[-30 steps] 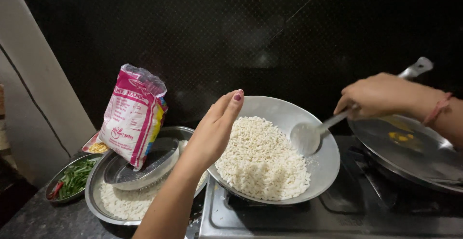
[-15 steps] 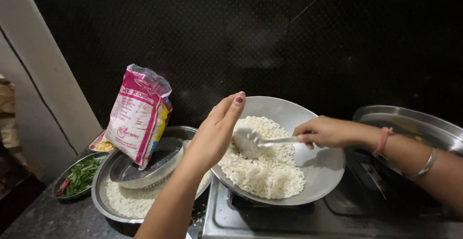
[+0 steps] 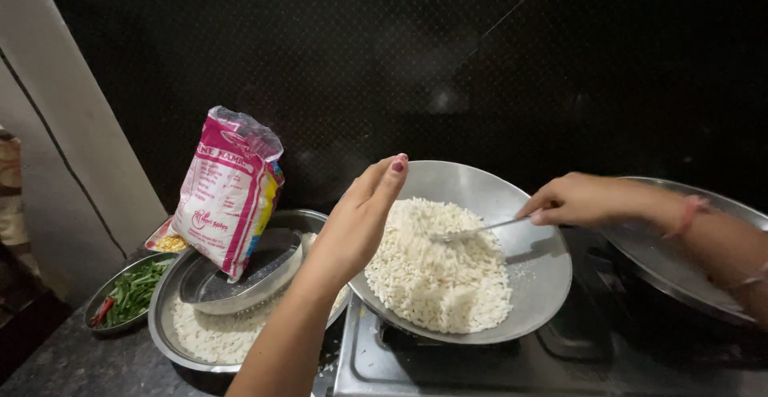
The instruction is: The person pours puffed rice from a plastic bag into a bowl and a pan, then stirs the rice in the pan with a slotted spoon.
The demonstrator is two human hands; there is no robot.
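Package: one pink and white plastic bag [image 3: 230, 190] with yellow-blue edge | upright, leaning; well left of the left hand [image 3: 358, 221] | base in a steel dish [image 3: 240, 273]

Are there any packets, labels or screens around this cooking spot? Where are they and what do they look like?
Pink packet: a tall plastic pouch, pink and white with a yellow-blue side edge and a crumpled open top, leaning upright in the small steel dish left of the wide pan.
Yellow packet: only a corner shows behind the pink one; too hidden to describe.
No signs or screens in view.
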